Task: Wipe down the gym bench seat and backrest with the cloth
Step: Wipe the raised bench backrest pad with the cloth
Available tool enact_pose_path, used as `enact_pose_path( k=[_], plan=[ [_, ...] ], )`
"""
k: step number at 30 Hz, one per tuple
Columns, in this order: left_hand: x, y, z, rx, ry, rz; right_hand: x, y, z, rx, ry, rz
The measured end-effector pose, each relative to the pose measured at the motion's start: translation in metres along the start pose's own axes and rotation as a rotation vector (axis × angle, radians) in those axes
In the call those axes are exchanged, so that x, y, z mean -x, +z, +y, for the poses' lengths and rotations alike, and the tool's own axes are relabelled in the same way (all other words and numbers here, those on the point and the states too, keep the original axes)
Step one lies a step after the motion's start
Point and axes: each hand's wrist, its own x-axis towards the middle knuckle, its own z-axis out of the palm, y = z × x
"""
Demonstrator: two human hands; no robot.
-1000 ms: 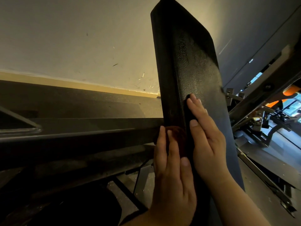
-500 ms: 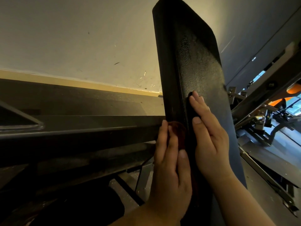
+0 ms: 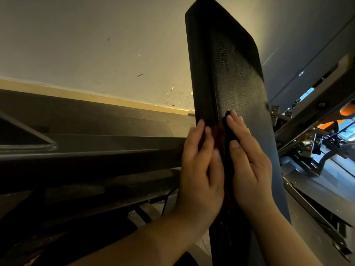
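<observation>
Here the cloth [image 3: 218, 135], judged soft and light, is pressed against the 9 o'clock edge of the stiff backrest [image 3: 236, 73] under the straight fingers of the left hand [image 3: 199, 169]; the right hand [image 3: 249, 162], likewise flat, is laid at 3 o'clock.

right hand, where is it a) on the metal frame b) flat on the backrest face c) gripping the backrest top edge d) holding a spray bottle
b: the right hand lies with straight fingers on the backrest face, well below its top.
</observation>
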Motion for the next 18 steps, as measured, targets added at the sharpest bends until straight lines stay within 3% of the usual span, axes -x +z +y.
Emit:
enact_pose_path(
  k=[4, 10, 15, 18],
  plan=[
    [-0.031, 0.001, 0.005, 0.012, -0.035, 0.068, -0.001, 0.001, 0.000, 0.026, -0.003, -0.011],
    [0.036, -0.005, 0.001, 0.016, -0.009, -0.037, 0.000, 0.000, 0.001, 0.019, 0.004, -0.004],
    [-0.033, -0.003, 0.004, 0.082, -0.096, 0.034, -0.002, 0.000, 0.000, 0.027, -0.009, -0.008],
    [-0.032, -0.003, 0.005, 0.066, -0.074, 0.040, -0.001, 0.001, 0.001, 0.033, -0.006, -0.003]
  ],
)
